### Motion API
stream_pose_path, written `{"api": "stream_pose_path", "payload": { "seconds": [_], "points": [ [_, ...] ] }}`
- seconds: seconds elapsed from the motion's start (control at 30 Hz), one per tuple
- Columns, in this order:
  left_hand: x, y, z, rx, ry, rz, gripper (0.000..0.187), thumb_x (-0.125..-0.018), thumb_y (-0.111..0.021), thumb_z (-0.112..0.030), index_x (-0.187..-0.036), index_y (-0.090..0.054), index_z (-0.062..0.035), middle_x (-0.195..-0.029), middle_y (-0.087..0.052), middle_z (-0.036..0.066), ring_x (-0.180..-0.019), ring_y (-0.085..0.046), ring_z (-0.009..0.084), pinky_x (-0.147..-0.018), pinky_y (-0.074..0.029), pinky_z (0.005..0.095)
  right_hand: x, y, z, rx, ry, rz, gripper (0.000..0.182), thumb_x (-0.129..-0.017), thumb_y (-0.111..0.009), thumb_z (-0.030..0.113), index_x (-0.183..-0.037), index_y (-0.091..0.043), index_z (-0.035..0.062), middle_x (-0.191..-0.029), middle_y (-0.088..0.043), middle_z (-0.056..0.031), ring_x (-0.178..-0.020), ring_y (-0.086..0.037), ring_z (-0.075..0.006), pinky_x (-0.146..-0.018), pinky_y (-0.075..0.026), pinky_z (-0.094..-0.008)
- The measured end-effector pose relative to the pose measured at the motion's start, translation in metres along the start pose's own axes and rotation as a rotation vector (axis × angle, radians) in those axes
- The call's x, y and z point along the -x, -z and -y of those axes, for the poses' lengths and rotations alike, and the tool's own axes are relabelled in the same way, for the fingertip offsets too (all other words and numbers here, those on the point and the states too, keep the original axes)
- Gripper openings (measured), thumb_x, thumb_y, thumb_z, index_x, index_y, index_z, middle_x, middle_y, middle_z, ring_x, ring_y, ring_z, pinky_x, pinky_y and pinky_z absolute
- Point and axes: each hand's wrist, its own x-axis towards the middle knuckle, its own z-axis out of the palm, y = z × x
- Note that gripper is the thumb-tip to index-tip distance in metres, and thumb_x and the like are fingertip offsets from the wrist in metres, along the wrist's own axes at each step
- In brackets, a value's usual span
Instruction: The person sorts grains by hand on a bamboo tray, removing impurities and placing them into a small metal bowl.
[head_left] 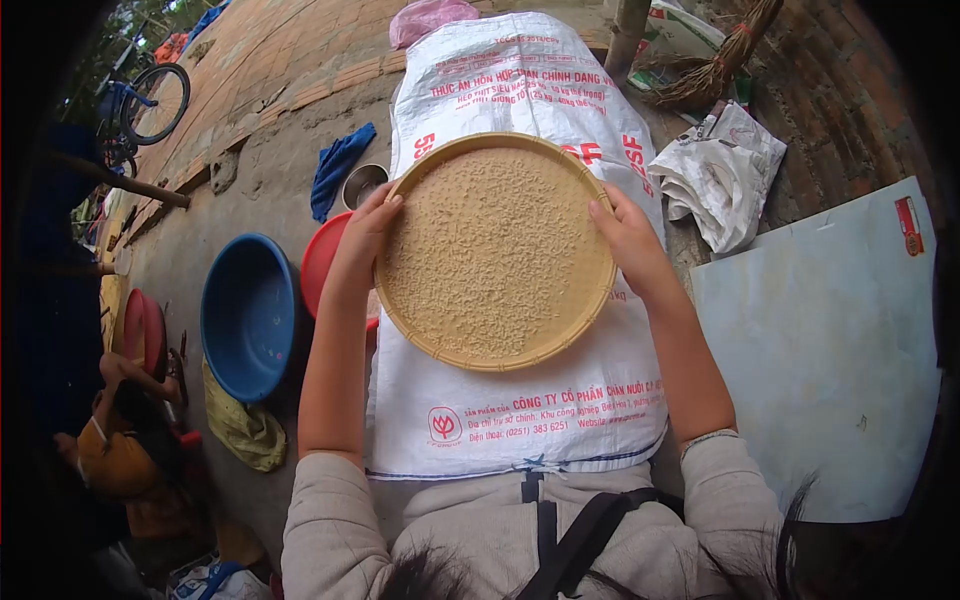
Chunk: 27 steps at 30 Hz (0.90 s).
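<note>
A round woven winnowing basket (pixel 492 362) is held out over a white printed feed sack (pixel 560 440). Pale grains (pixel 490 250) lie spread across its bottom, looking like rice. My left hand (pixel 368 236) grips the left rim, thumb on top and fingers curled beneath, partly hidden. On the opposite side my right hand (pixel 630 240) clasps the rim in the same way. The sack lies flat below, with red lettering, reaching from my lap towards the wall. Part of a red basin (pixel 325 262) shows beside my left forearm.
Left of me stand a blue basin (pixel 248 318) and a metal bowl (pixel 364 184) near a blue cloth (pixel 340 168). On the right lie a pale board (pixel 820 360) and a crumpled white sack (pixel 722 178). Another person (pixel 125 450) sits at far left; a bicycle (pixel 150 105) stands behind.
</note>
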Motion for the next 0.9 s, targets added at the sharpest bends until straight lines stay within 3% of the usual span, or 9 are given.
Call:
{"api": "stream_pose_path", "payload": {
  "seconds": [0.2, 0.47, 0.53, 0.57, 0.63, 0.67, 0.73, 0.77, 0.9],
  "points": [
    [-0.006, -0.082, 0.024, 0.015, 0.045, 0.044, 0.037, -0.094, -0.050, -0.016, -0.129, -0.051, -0.0051, -0.106, -0.062, 0.006, -0.098, -0.059, 0.0124, -0.082, -0.049, 0.0274, 0.002, 0.070, 0.000, 0.050, -0.018, -0.297, 0.029, -0.097, -0.046, 0.012, -0.122, -0.052, -0.0030, -0.103, -0.064, -0.0104, -0.087, -0.063, -0.0122, -0.077, -0.050, -0.0262],
    [0.019, -0.047, 0.021, -0.130, 0.124, -0.048, 0.031, -0.096, -0.045, -0.016, -0.125, -0.052, -0.0064, -0.103, -0.062, 0.006, -0.090, -0.060, 0.0121, -0.079, -0.048, 0.0262, 0.010, 0.049, -0.009, 0.353, 0.001, -0.125, 0.030, -0.095, -0.050, 0.012, -0.120, -0.054, -0.0030, -0.102, -0.065, -0.0112, -0.090, -0.062, -0.0151, -0.081, -0.048, -0.0295],
    [0.025, -0.044, 0.031, -0.369, -0.002, -0.069, 0.029, -0.096, -0.045, -0.017, -0.122, -0.053, -0.0060, -0.103, -0.062, 0.006, -0.092, -0.059, 0.0135, -0.082, -0.045, 0.0276, 0.014, 0.053, -0.014, 0.675, 0.117, -0.121, 0.030, -0.093, -0.051, 0.013, -0.119, -0.055, -0.0016, -0.100, -0.066, -0.0153, -0.090, -0.064, -0.0209, -0.082, -0.047, -0.0330],
    [0.031, -0.045, 0.036, -0.368, 0.017, -0.074, 0.029, -0.096, -0.045, -0.017, -0.122, -0.053, -0.0060, -0.103, -0.062, 0.006, -0.092, -0.059, 0.0135, -0.082, -0.045, 0.0276, 0.019, 0.053, -0.016, 0.672, 0.098, -0.114, 0.030, -0.093, -0.051, 0.013, -0.119, -0.055, -0.0016, -0.100, -0.066, -0.0153, -0.090, -0.064, -0.0209, -0.082, -0.047, -0.0330],
    [0.034, -0.048, 0.037, -0.467, -0.056, -0.069, 0.029, -0.096, -0.045, -0.019, -0.120, -0.053, -0.0053, -0.100, -0.063, 0.010, -0.093, -0.059, 0.0172, -0.084, -0.043, 0.0303, 0.022, 0.054, -0.012, 0.778, 0.120, -0.113, 0.030, -0.091, -0.052, 0.014, -0.117, -0.057, -0.0003, -0.100, -0.065, -0.0193, -0.092, -0.064, -0.0302, -0.082, -0.047, -0.0360],
    [0.034, -0.047, 0.039, -0.470, -0.063, -0.069, 0.029, -0.096, -0.045, -0.019, -0.120, -0.053, -0.0053, -0.100, -0.063, 0.010, -0.093, -0.059, 0.0172, -0.084, -0.043, 0.0303, 0.023, 0.056, -0.012, 0.776, 0.127, -0.115, 0.030, -0.091, -0.052, 0.014, -0.117, -0.057, -0.0003, -0.100, -0.065, -0.0193, -0.092, -0.064, -0.0302, -0.082, -0.047, -0.0360],
    [0.032, -0.045, 0.043, -0.786, -0.241, -0.089, 0.030, -0.095, -0.045, -0.020, -0.121, -0.052, -0.0041, -0.099, -0.062, 0.017, -0.093, -0.061, 0.0236, -0.083, -0.044, 0.0336, 0.024, 0.064, -0.011, 0.933, 0.042, -0.075, 0.028, -0.093, -0.051, 0.013, -0.117, -0.056, 0.0000, -0.102, -0.066, -0.0154, -0.088, -0.063, -0.0193, -0.080, -0.047, -0.0310],
    [0.033, -0.047, 0.041, -0.906, -0.265, -0.116, 0.034, -0.095, -0.046, -0.022, -0.123, -0.051, -0.0028, -0.097, -0.060, 0.023, -0.094, -0.061, 0.0303, -0.084, -0.046, 0.0387, 0.025, 0.064, -0.006, 0.935, 0.048, -0.078, 0.028, -0.093, -0.051, 0.013, -0.117, -0.056, 0.0000, -0.102, -0.066, -0.0154, -0.088, -0.063, -0.0193, -0.080, -0.047, -0.0310],
    [0.040, -0.052, 0.034, -1.376, -0.350, -0.192, 0.034, -0.092, -0.051, -0.020, -0.122, -0.053, -0.0037, -0.101, -0.060, 0.021, -0.095, -0.059, 0.0329, -0.083, -0.047, 0.0427, 0.031, 0.052, 0.000, 1.165, 0.137, -0.124, 0.028, -0.088, -0.056, 0.011, -0.114, -0.058, 0.0018, -0.101, -0.062, -0.0168, -0.090, -0.062, -0.0277, -0.080, -0.047, -0.0351]
  ]
}}
